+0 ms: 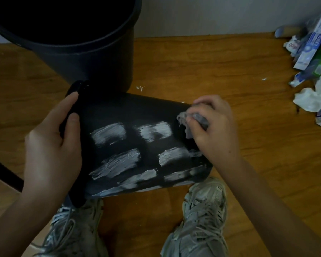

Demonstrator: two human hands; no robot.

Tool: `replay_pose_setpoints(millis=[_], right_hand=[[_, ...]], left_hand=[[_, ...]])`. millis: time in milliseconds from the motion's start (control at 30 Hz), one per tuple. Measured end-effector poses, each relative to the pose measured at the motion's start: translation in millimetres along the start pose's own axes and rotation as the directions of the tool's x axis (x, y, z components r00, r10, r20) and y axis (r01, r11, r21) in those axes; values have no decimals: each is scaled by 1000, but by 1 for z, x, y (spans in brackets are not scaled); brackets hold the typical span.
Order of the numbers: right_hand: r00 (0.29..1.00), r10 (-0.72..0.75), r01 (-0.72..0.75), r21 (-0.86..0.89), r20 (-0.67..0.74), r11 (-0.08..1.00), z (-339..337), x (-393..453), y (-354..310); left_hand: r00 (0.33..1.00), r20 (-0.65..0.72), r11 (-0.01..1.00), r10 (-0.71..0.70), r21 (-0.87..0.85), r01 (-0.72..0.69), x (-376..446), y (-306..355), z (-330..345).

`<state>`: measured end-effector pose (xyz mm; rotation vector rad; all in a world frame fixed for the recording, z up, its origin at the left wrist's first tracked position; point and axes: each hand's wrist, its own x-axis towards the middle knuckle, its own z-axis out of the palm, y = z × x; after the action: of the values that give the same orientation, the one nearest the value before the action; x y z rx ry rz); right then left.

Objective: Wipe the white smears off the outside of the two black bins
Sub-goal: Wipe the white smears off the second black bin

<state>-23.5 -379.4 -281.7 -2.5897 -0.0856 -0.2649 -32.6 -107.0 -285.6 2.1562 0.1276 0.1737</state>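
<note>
The left hand (52, 145) curls its fingers round the rim of the tipped bin (137, 115), above the shoes. White smears (119, 160) remain, so wiping seems barely begun. The right hand (213, 123) pinches a wad (193, 117) at the base; next, sweep left. The far-right boxes' (311, 45) print is unreadable.

Black bin (137, 112), white smears (109, 133) in brushed patches; brown wood-grain floor (230, 62); grey shoes (204, 206).

A heap of crumpled white tissues (309, 99) and blue-and-white toothpaste boxes (312, 45) sits at the right edge on the brown wooden floor (230, 71). Grey laced sneakers (204, 210) stand along the bottom.
</note>
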Motion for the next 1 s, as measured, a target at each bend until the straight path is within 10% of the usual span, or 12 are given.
replay_pose_setpoints(millis=[200, 433, 833, 1000], right_hand=[[991, -116, 119, 38, -59, 992, -6, -29, 8], [992, 130, -130, -19, -4, 991, -5, 5, 4], [956, -282, 277, 77, 78, 958, 9, -20, -46], [1000, -18, 18, 10, -10, 1000, 2, -7, -38]], left_hand=[[1000, 15, 999, 28, 24, -28, -7, 1, -2], [999, 27, 997, 23, 67, -25, -9, 13, -3], [999, 41, 999, -28, 22, 27, -9, 20, -5], [999, 33, 999, -29, 28, 28, -6, 20, -3]])
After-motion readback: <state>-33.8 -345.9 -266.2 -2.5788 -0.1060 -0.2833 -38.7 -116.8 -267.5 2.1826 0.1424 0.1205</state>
